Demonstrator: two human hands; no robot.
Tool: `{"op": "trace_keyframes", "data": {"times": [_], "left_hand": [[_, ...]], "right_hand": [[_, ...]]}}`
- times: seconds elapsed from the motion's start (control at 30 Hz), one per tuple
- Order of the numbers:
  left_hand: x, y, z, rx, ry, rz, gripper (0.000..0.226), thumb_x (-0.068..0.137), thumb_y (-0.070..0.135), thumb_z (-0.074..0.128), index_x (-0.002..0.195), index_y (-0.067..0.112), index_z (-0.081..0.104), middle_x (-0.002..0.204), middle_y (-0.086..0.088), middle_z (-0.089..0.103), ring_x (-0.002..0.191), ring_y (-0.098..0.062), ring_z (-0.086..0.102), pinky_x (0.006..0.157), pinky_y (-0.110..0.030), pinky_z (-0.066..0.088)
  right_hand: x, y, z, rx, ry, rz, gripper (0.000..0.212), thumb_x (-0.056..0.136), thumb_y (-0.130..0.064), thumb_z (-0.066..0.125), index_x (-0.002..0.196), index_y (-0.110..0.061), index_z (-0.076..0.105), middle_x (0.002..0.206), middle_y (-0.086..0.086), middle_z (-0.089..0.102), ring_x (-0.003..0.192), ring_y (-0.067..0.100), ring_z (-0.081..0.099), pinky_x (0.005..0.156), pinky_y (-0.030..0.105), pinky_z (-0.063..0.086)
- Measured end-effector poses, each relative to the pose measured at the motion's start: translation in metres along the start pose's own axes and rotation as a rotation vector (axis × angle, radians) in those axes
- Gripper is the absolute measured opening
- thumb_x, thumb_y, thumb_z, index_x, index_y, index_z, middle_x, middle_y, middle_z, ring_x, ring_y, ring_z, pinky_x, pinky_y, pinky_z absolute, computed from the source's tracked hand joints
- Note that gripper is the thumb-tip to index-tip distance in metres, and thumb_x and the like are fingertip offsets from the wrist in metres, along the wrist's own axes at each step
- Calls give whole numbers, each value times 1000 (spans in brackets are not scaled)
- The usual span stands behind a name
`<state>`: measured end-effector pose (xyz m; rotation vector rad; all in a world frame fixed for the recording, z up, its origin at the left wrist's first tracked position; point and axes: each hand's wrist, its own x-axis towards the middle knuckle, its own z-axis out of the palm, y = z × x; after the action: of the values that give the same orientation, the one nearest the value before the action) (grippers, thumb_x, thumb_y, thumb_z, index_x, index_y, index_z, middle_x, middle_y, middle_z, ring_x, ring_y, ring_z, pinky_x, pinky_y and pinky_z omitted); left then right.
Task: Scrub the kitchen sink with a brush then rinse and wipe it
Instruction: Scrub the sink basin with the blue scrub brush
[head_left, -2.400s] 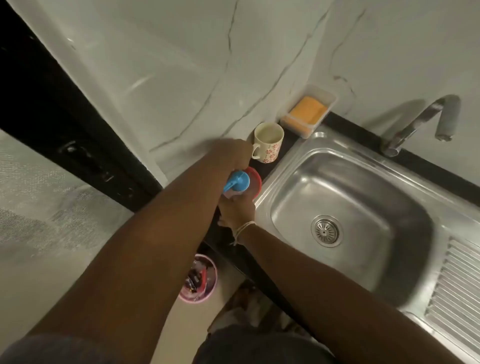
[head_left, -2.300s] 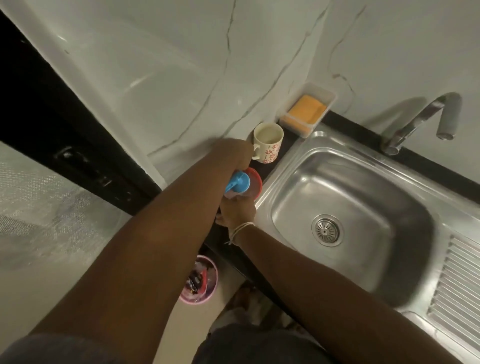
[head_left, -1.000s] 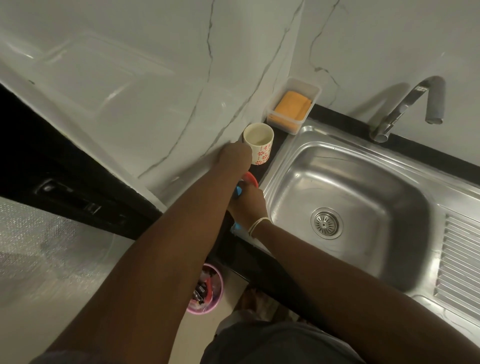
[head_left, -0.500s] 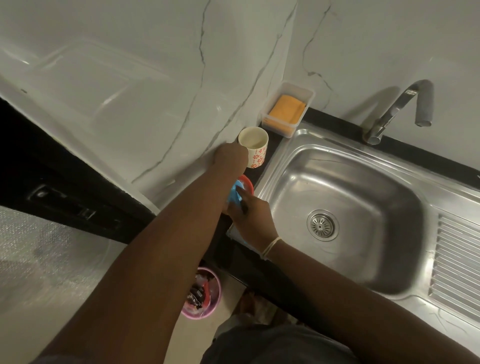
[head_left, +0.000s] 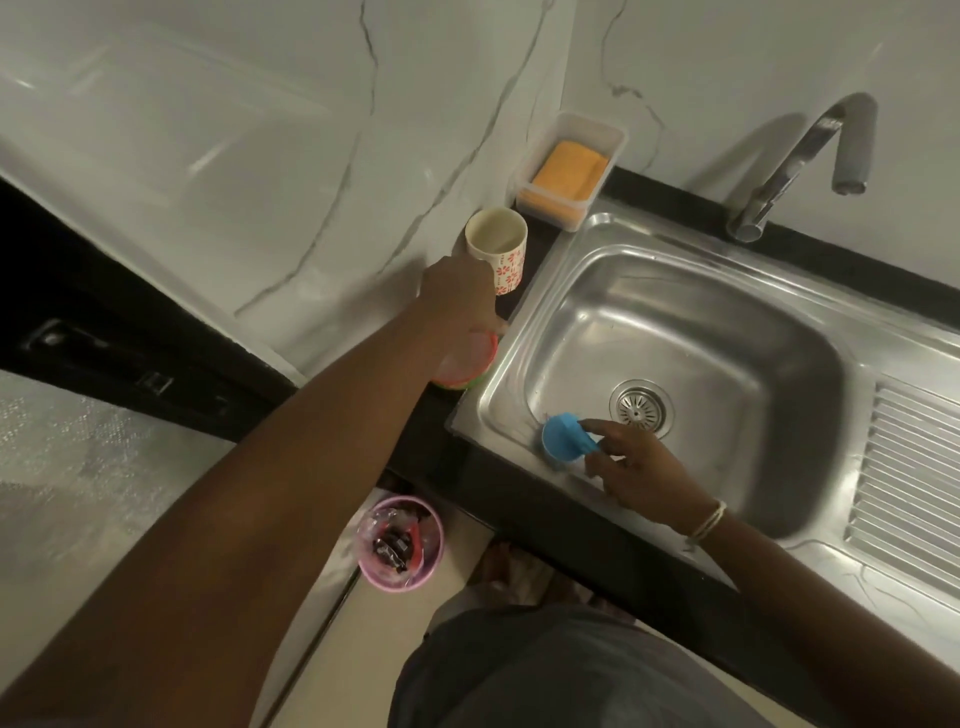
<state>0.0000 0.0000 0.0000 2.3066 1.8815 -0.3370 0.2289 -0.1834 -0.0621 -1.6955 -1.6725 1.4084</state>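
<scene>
The steel sink (head_left: 675, 248) has a round drain (head_left: 641, 408) in the middle of its basin. My right hand (head_left: 636, 470) pinches a small blue brush (head_left: 565, 436) and holds it inside the basin, at the front left wall just left of the drain. My left hand (head_left: 457, 296) rests over a red and green container (head_left: 470, 364) on the dark counter left of the sink, with its fingers curled around the top. The container's inside is hidden by the hand.
A floral mug (head_left: 498, 247) stands just behind my left hand. An orange sponge (head_left: 569, 169) lies in a clear tray by the wall. The faucet (head_left: 795, 161) stands at the back right, the ribbed drainboard (head_left: 924, 493) lies right. A pink bin (head_left: 400, 543) sits on the floor.
My right hand lifted the blue brush off the red container and carried it right and down into the basin. My left hand stayed on the container.
</scene>
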Motion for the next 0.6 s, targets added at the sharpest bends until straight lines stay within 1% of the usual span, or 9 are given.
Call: {"op": "trace_keyframes", "data": {"times": [0.03, 0.07, 0.13, 0.17, 0.27, 0.33, 0.4, 0.5, 0.6], "left_hand": [[-3, 0, 5, -22, 22, 31, 70, 66, 63, 77, 107, 11, 56, 97, -5, 59, 88, -23, 60, 64, -30, 41], [-9, 0, 9, -18, 38, 42, 71, 60, 69, 77, 99, 14, 55, 89, -3, 55, 80, -20, 56, 62, -30, 40], [-14, 0, 14, -21, 69, 38, 72, 53, 72, 79, 90, 18, 50, 80, 1, 49, 71, -16, 49, 59, -29, 37], [-15, 1, 16, -19, 76, 35, 71, 52, 71, 80, 90, 18, 50, 78, 2, 48, 70, -16, 48, 58, -29, 37], [-19, 3, 15, -33, 83, 2, 64, 58, 62, 82, 94, 19, 51, 80, 2, 46, 71, -15, 46, 58, -28, 36], [-20, 7, 17, -51, 107, -40, 57, 63, 54, 82, 98, 17, 56, 79, 3, 44, 70, -13, 44, 57, -28, 34], [-20, 13, 19, -69, 105, -74, 52, 66, 47, 81, 100, 16, 57, 80, 2, 46, 68, -13, 44, 55, -27, 33], [-19, 19, 21, -67, 74, -103, 48, 68, 39, 79, 102, 13, 58, 83, -1, 51, 70, -15, 46, 56, -28, 36], [-22, 19, 20, -45, 71, -135, 45, 70, 40, 78, 102, 13, 60, 78, 0, 45, 67, -14, 46, 57, -28, 37]], "right_hand": [[1, 3, -1, -55, -24, -29, 35, 99, -13, 55, 131, -29, 54, 85, -15, 66, 63, -8, 62, 60, 10, 45], [4, 4, 0, -108, -41, -68, 34, 101, -17, 53, 134, -27, 54, 91, -15, 67, 71, -9, 62, 68, 10, 46], [17, 1, 10, -185, -62, -134, 38, 102, -25, 51, 141, -20, 52, 113, -4, 70, 93, -2, 63, 89, 21, 48], [27, -4, 18, -205, -60, -157, 41, 102, -26, 51, 143, -17, 51, 121, 3, 68, 101, 6, 63, 95, 23, 45], [65, -25, 43, -227, -52, -211, 44, 103, -26, 50, 145, -15, 49, 124, 10, 67, 106, 17, 64, 96, 22, 43], [81, -30, 47, -221, -40, -227, 45, 103, -27, 50, 145, -13, 49, 127, 13, 66, 110, 23, 65, 101, 30, 46], [77, -22, 42, -227, -63, -243, 45, 103, -28, 50, 146, -13, 48, 128, 12, 65, 112, 22, 64, 104, 33, 46], [50, 1, 27, -235, -110, -250, 46, 102, -28, 52, 146, -14, 47, 131, 8, 64, 116, 14, 61, 106, 26, 42], [62, 12, 16, -307, -147, -280, 47, 101, -29, 53, 146, -14, 49, 131, 13, 64, 117, 22, 63, 107, 38, 46]]}}
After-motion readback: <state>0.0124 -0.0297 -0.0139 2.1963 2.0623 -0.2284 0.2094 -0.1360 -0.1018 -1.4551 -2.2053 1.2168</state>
